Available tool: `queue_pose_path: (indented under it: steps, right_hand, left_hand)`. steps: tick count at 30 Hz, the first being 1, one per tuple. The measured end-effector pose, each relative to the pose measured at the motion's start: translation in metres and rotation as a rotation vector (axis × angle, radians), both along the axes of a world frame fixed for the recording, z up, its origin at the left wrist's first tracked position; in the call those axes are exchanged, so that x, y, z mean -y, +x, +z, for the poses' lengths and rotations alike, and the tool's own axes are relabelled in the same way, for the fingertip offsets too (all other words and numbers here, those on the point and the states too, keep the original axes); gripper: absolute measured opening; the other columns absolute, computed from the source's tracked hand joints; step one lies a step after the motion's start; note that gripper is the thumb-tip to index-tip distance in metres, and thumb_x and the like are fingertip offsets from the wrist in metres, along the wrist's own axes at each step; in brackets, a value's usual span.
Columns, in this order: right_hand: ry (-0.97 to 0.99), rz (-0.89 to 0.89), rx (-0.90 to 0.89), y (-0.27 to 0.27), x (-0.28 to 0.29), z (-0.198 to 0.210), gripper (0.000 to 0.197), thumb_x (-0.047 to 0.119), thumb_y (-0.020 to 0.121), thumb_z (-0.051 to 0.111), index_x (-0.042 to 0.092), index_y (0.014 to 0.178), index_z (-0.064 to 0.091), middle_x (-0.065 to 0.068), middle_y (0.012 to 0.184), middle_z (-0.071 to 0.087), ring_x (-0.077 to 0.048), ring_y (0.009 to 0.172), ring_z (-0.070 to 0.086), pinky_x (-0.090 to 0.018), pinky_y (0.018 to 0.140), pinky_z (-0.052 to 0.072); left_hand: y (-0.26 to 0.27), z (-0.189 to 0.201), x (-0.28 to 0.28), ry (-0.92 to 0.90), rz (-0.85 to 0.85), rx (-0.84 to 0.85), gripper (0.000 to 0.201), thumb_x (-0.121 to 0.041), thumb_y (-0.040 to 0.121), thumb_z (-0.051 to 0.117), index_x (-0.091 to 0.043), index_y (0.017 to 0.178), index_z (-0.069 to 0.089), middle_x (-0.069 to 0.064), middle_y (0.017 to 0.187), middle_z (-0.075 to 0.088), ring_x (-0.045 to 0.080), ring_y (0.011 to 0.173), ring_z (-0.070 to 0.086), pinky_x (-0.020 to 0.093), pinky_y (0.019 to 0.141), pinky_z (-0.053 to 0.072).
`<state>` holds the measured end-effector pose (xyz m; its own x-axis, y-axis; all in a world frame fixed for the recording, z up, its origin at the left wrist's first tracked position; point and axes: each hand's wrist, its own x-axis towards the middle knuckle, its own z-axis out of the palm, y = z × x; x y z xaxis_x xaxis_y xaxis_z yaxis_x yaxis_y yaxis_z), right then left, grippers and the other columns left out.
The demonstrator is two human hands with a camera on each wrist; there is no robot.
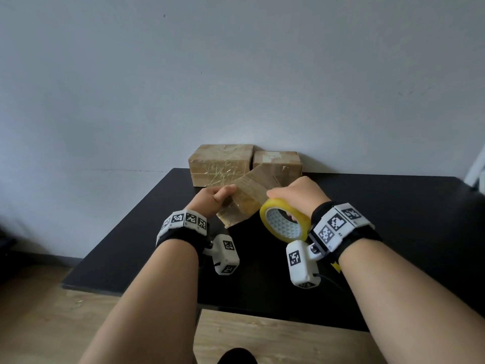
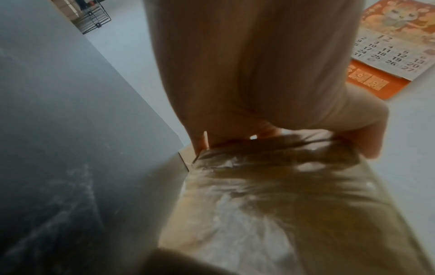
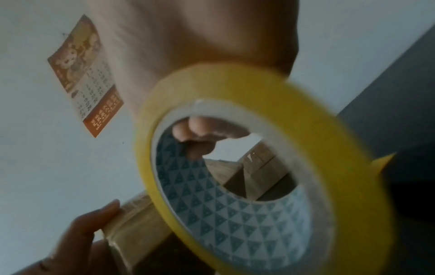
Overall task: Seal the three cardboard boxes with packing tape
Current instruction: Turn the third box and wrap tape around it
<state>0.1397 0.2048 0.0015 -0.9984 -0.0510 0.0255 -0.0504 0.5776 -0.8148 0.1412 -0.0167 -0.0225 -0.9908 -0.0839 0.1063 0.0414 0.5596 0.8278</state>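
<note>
Readable writing: only a wall calendar (image 2: 395,50) w/ a big "12" over a grid of dates (10, 11, 12, 13, 17–20, 24–27, 31) and an orange cartoon-animal header; the gold characters on its orange bottom strip are too blurred to read. Wrist bands and cams carry black-and-white square marker codes, no text. Tape roll (image 1: 284,220) is yellow, its core printed w/ a teal triangle pattern, no brand legible. Left hand (image 1: 211,200) grips the near-left end of the held box (image 1: 249,197), thumb on top; that box is tilted, lifted off the black table (image 1: 393,219), its near end covered in shiny clear tape, flaps closed so contents can't be seen. Right hand (image 1: 299,195) grasps the roll, fingers hooked through the core, at 3 o'clock of the held box and touching its edge; a short loose tape tab (image 3: 382,161) sticks off the roll. Two more boxes stand at 12 o'clock against the wall: left back box (image 1: 220,164), heavily wrapped in wrinkled tape, and right back box (image 1: 277,160) w/ a pale label patch on top, touching side by side, both shut. Table's left edge runs diagonal at 9 o'clock; open black surface at 3 o'clock and 6 o'clock; wood floor (image 1: 39,324) beyond the near edge.
</note>
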Motion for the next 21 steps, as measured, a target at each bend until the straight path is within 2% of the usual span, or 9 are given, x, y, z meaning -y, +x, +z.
queue_pose_path:
  steps: [2,5,8,10,12,14,17,19,21]
  right_hand:
    - [-0.053,-0.001,0.01,0.001,0.0,-0.004,0.047,0.052,0.07,0.076,0.012,0.058,0.055,-0.006,0.057,0.062,-0.023,0.053,0.061,-0.038,0.061,0.056]
    - [-0.189,0.014,0.009,0.002,-0.001,0.001,0.048,0.051,0.08,0.074,0.01,0.064,0.055,-0.005,0.051,0.059,-0.02,0.044,0.057,-0.029,0.052,0.051]
    - [-0.23,0.018,-0.026,-0.001,-0.003,0.006,0.042,0.047,0.082,0.074,0.01,0.071,0.057,-0.008,0.053,0.056,-0.022,0.046,0.055,-0.03,0.055,0.048]
    - [-0.176,0.024,-0.031,-0.005,-0.001,0.004,0.042,0.046,0.08,0.075,0.01,0.069,0.057,-0.009,0.057,0.055,-0.024,0.051,0.055,-0.033,0.06,0.048]
    - [-0.06,0.01,-0.016,-0.008,0.0,0.0,0.046,0.045,0.078,0.075,0.009,0.06,0.051,-0.005,0.055,0.054,-0.023,0.052,0.055,-0.033,0.058,0.046]
    - [0.055,-0.016,-0.003,-0.006,-0.002,-0.005,0.046,0.044,0.078,0.074,0.013,0.056,0.048,-0.002,0.057,0.053,-0.022,0.054,0.055,-0.03,0.055,0.041]
    - [0.034,-0.039,0.014,-0.004,-0.003,-0.009,0.044,0.045,0.078,0.073,0.016,0.058,0.049,-0.001,0.057,0.055,-0.021,0.053,0.057,-0.028,0.053,0.04]
    - [0.043,-0.036,-0.011,-0.005,-0.002,-0.008,0.046,0.046,0.078,0.072,0.017,0.056,0.045,-0.001,0.057,0.052,-0.021,0.053,0.054,-0.029,0.054,0.04]
    - [0.052,-0.034,-0.022,-0.006,0.0,-0.007,0.047,0.047,0.078,0.072,0.018,0.056,0.043,-0.002,0.059,0.05,-0.022,0.054,0.053,-0.032,0.057,0.039]
  left_hand:
    - [0.0,0.0,0.001,-0.002,0.002,0.012,0.039,-0.047,0.096,0.047,-0.014,0.082,0.063,0.001,0.082,0.06,0.015,0.081,0.054,0.024,0.069,0.041]
    - [0.001,0.002,0.001,-0.01,0.027,0.016,0.038,-0.047,0.099,0.038,-0.017,0.103,0.063,0.004,0.101,0.06,0.017,0.096,0.054,0.027,0.084,0.035]
    - [0.001,0.003,-0.001,-0.029,0.057,0.004,0.047,-0.04,0.102,0.03,-0.011,0.126,0.058,0.01,0.117,0.058,0.021,0.106,0.053,0.026,0.088,0.034]
    - [0.0,0.002,-0.003,-0.043,0.068,-0.013,0.047,-0.037,0.103,0.029,-0.007,0.127,0.057,0.015,0.121,0.059,0.023,0.105,0.053,0.026,0.085,0.035]
    - [0.0,0.002,-0.004,-0.037,0.093,-0.029,0.047,-0.035,0.103,0.028,-0.005,0.123,0.058,0.016,0.119,0.059,0.022,0.098,0.051,0.026,0.083,0.034]
    - [-0.001,0.003,-0.004,-0.042,0.095,-0.026,0.047,-0.034,0.104,0.028,-0.004,0.124,0.058,0.017,0.118,0.059,0.023,0.099,0.051,0.026,0.083,0.034]
    - [-0.003,0.002,-0.003,-0.05,0.106,-0.004,0.047,-0.034,0.104,0.026,-0.005,0.125,0.057,0.019,0.12,0.059,0.025,0.102,0.052,0.026,0.084,0.034]
    - [-0.004,0.003,-0.003,-0.041,0.123,0.005,0.048,-0.035,0.104,0.025,-0.005,0.127,0.056,0.02,0.122,0.058,0.028,0.11,0.053,0.026,0.085,0.034]
    - [-0.005,0.005,-0.004,-0.007,0.136,0.019,0.049,-0.036,0.104,0.026,-0.004,0.126,0.056,0.018,0.118,0.058,0.029,0.112,0.053,0.026,0.085,0.034]
